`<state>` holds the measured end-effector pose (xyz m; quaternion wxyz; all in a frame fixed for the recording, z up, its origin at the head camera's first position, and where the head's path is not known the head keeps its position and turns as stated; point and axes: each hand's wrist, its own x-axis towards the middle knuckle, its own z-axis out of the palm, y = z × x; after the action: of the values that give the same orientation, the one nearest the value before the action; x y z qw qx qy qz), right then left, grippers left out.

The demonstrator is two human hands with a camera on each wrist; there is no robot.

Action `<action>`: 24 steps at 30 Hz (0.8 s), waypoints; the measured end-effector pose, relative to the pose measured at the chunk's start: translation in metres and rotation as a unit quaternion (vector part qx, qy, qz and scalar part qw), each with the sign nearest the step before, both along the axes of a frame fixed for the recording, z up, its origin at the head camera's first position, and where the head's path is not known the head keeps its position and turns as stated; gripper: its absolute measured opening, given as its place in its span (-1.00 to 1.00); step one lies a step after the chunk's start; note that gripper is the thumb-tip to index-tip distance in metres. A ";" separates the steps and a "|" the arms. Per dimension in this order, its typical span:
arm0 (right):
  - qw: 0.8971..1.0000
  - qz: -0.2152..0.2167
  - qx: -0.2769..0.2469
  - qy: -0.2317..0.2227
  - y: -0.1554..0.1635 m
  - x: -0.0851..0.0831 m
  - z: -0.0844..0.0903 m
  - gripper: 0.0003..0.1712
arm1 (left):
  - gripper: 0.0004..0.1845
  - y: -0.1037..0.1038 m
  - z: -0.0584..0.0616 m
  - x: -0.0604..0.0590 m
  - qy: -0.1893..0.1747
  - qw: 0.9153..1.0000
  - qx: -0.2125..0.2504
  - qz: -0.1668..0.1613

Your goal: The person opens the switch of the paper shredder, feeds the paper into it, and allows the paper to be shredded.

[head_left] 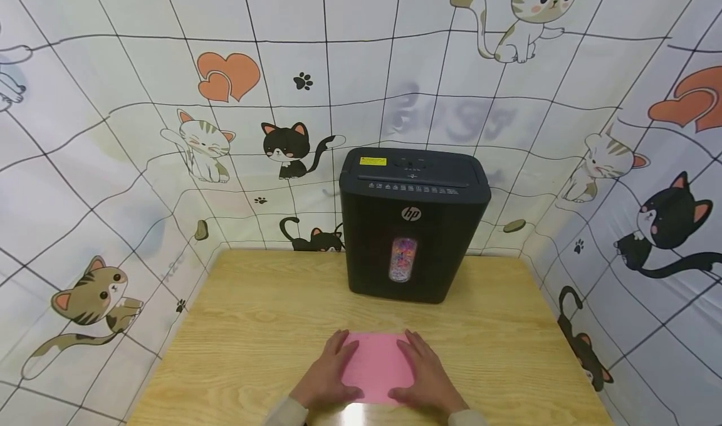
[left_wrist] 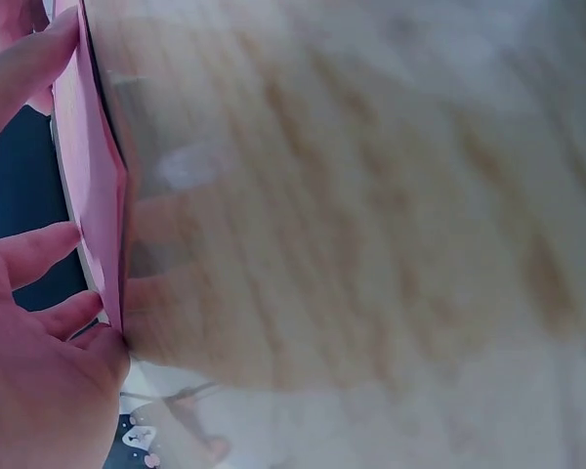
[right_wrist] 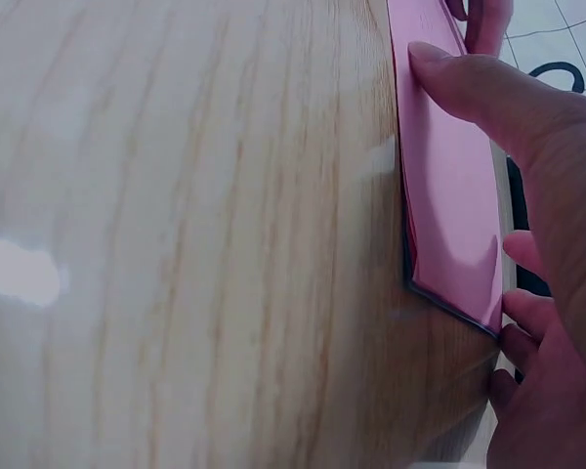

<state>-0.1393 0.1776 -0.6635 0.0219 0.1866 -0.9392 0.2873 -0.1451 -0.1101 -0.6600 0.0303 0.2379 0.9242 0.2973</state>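
Note:
A pink sheet or thin stack of paper (head_left: 376, 368) lies flat on the wooden table. Along its left side, my left hand (head_left: 329, 373) touches the edge, thumb near the front corner and fingers spread toward the far corner. My right hand (head_left: 424, 374) mirrors this on the right side. In the left wrist view, the fingertips meet the edge of the pink paper (left_wrist: 90, 166). Over in the right wrist view, the thumb rests on the pink paper (right_wrist: 454, 186) while the other fingers lie along its side; layered edges show there.
Behind the paper stands a black HP paper shredder (head_left: 414, 225), with colourful shreds behind its small window. The light wooden table (head_left: 254, 326) meets walls draped with a cat-patterned, grid-lined cloth (head_left: 316, 69) at the back and both sides.

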 end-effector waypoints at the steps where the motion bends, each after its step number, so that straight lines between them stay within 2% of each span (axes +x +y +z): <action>1: 1.000 0.001 -0.001 0.008 0.000 0.000 -0.001 0.28 | 0.11 0.000 0.000 0.000 0.004 1.000 -0.003 0.000; 5: 1.000 -0.001 -0.002 0.012 0.000 0.000 -0.002 0.26 | 0.09 0.001 -0.002 -0.001 0.006 1.000 -0.008 0.002; 14: 0.999 -0.013 0.006 -0.042 0.001 0.002 0.000 0.25 | 0.08 0.003 -0.002 0.002 0.001 1.000 0.001 0.010; 20: 0.999 -0.010 0.017 -0.041 0.002 0.001 -0.003 0.25 | 0.08 0.003 -0.003 0.003 -0.013 1.000 -0.001 0.017; 24: 0.999 -0.009 0.015 -0.044 0.001 0.002 -0.001 0.25 | 0.07 0.002 -0.004 0.003 -0.008 1.000 -0.001 0.017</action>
<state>-0.1376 0.1786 -0.6649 -0.0194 0.1658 -0.9452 0.2805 -0.1426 -0.1080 -0.6642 0.0332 0.2201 0.9281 0.2985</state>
